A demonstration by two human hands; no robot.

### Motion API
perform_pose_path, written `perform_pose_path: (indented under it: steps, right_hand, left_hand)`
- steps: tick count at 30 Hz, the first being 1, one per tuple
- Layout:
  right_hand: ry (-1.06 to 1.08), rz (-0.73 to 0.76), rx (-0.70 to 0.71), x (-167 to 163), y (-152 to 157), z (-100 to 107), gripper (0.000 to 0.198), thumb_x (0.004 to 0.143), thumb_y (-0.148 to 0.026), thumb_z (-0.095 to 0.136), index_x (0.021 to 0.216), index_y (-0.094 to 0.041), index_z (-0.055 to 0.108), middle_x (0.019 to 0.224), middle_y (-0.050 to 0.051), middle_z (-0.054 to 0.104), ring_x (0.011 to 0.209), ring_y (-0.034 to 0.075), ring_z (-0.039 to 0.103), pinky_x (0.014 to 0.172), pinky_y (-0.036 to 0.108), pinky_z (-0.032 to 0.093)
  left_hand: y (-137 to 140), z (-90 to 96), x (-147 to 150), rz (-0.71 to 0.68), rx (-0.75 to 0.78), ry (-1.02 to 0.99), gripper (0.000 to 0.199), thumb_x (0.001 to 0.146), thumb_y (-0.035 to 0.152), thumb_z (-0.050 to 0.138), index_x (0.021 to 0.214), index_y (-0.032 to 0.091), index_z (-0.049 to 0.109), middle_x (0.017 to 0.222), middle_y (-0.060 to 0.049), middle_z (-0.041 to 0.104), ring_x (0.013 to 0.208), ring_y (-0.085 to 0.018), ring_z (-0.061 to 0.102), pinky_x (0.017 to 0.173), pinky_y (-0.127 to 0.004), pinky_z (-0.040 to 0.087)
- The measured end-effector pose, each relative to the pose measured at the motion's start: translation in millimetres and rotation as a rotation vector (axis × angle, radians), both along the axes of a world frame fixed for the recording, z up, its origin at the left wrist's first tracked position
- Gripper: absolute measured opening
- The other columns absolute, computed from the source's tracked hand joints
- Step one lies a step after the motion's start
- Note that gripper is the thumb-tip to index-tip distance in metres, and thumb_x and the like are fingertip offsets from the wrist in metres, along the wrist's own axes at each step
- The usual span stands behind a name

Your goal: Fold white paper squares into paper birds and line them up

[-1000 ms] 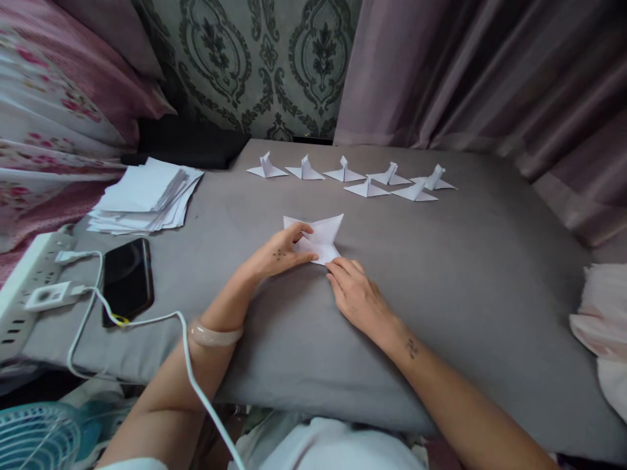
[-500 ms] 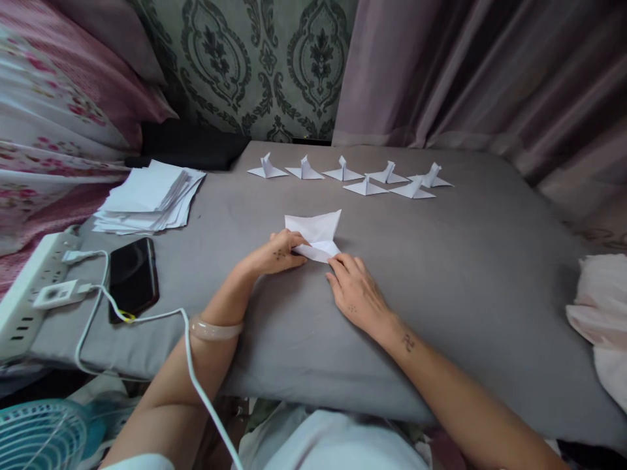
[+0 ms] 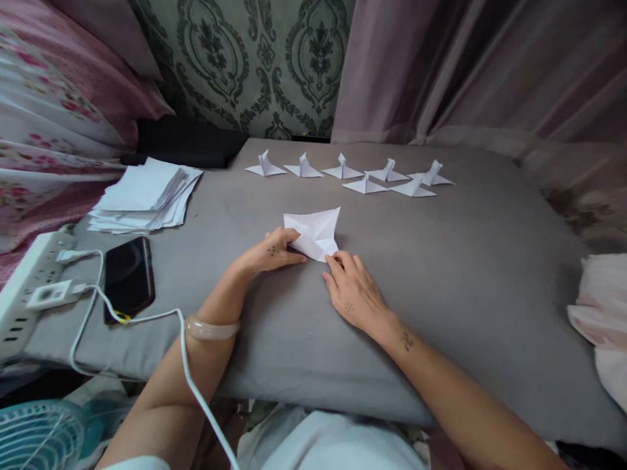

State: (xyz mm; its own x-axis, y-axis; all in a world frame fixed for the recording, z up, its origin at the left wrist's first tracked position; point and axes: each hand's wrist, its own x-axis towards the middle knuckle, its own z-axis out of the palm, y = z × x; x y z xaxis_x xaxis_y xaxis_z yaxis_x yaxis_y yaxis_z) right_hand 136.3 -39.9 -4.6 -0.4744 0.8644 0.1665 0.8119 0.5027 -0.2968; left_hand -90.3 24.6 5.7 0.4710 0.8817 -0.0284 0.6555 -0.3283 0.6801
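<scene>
A creased, partly folded sheet of white paper (image 3: 316,228) lies on the grey cloth in front of me, its upper corners raised off the surface. My left hand (image 3: 275,250) is closed on the sheet's left edge, some fingers hidden behind the paper. At the lower right corner, my right hand (image 3: 353,284) pinches the paper with its fingertips. Beyond the sheet stand several folded white paper figures (image 3: 341,168) in two uneven rows, each with an upright piece in the middle and flat points at the sides.
To the left is a stack of white paper (image 3: 142,192), with a black phone (image 3: 128,277) below it. A white power strip (image 3: 27,294) sits at the left edge; its white cable (image 3: 189,365) crosses over my left forearm. A blue fan (image 3: 42,434) is at lower left.
The fold along the sheet's lower edge has opened out somewhat, so its front part looks flatter. Both hands keep their hold with only slight movement.
</scene>
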Motion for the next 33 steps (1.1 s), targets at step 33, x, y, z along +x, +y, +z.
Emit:
perform_pose_path:
  steps: [33]
  right_hand:
    - [0.723,-0.365,-0.496,30,19,-4,0.024,0.082,-0.038,0.06,0.088,-0.018,0.071,0.085,0.006,0.074,0.077,0.019,0.069,0.074,0.032,0.053]
  left_hand:
    - [-11,-18.7,29,-0.162,0.361,0.031,0.028,0.099,0.026,0.043,0.099,0.018,0.069,0.105,-0.01,0.067,0.098,-0.019,0.061,0.087,-0.031,0.049]
